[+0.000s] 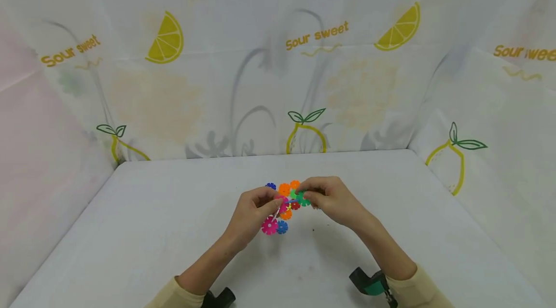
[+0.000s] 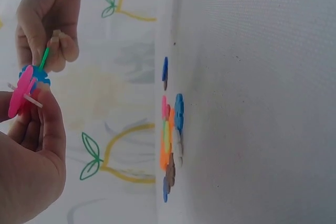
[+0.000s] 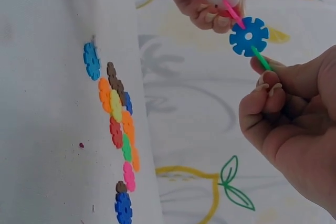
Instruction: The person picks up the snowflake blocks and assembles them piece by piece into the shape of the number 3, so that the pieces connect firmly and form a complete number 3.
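Right wrist: left hand [image 3: 190, 1] grips disc chain [image 3: 234, 15], right hand [image 3: 291, 119] pinches green disc [image 3: 261, 59]

The right fingers [image 1: 312, 184] partly hide the green disc [image 1: 301, 200].

Discs [image 3: 116, 104] clustered on the table [image 1: 152, 211], linked discs [image 3: 239, 34] above it between the hands [image 1: 253, 212], cloth backdrop [image 1: 260, 81] behind

White tabletop [image 1: 143, 216], pale printed backdrop [image 1: 217, 23], yellow lemon slices [image 1: 167, 41], orange "Sour sweet" lettering [image 1: 326, 34]
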The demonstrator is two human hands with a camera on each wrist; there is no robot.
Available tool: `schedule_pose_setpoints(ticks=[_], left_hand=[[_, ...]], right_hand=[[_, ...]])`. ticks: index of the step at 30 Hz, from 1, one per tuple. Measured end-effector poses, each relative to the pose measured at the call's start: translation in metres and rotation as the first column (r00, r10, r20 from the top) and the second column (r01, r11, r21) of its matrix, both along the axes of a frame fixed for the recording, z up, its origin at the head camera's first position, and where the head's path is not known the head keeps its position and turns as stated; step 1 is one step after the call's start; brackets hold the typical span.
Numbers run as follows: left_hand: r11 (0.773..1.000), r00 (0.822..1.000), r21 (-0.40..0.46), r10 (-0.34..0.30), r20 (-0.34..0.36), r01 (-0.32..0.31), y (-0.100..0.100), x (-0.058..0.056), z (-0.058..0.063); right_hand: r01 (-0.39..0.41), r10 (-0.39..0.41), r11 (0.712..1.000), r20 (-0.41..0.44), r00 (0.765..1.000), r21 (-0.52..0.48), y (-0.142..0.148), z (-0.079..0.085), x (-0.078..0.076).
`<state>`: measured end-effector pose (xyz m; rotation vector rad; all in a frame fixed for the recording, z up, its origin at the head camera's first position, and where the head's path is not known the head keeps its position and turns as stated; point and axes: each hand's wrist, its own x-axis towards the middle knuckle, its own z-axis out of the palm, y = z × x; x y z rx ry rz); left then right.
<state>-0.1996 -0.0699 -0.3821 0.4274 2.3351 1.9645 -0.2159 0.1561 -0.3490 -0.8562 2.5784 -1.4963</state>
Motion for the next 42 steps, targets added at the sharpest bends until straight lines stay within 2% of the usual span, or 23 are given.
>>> schedule_pose_setpoints(ticks=[8, 14, 21, 26, 33, 42], left_hand=[[1.000, 1.000, 0.030, -0.003, 0.004, 0.003, -0.002, -0.001, -0.001], [0.999, 1.000, 0.046, 0.015, -0.016, -0.014, -0.002, 0.000, 0.001], [0.997, 0.999, 0.068, 0.037, 0.000, -0.037, -0.001, 0.001, 0.002], [0.997, 1.000, 0.070, 0.029, -0.001, -0.029, -0.004, 0.000, 0.004], [0.998, 1.000, 0.059, -0.021, -0.010, 0.022, -0.005, -0.004, 0.004], [0.999, 0.998, 0.045, -0.018, 0.064, 0.015, -0.001, -0.006, -0.001]], right_hand=[[0.017, -0.017, 0.999, 0.004, 1.000, -0.030, -0.005, -0.002, 0.002], [0.037, -0.040, 0.998, -0.039, 0.998, -0.052, -0.008, -0.004, 0.004], [0.050, -0.056, 0.995, -0.077, 0.995, -0.082, -0.012, -0.009, 0.007], [0.052, -0.057, 0.995, -0.058, 0.997, -0.083, -0.014, -0.008, 0.006], [0.083, -0.085, 0.992, -0.017, 0.996, -0.091, -0.009, -0.007, 0.002], [0.151, -0.151, 0.982, 0.011, 0.988, -0.113, -0.007, -0.007, -0.003]])
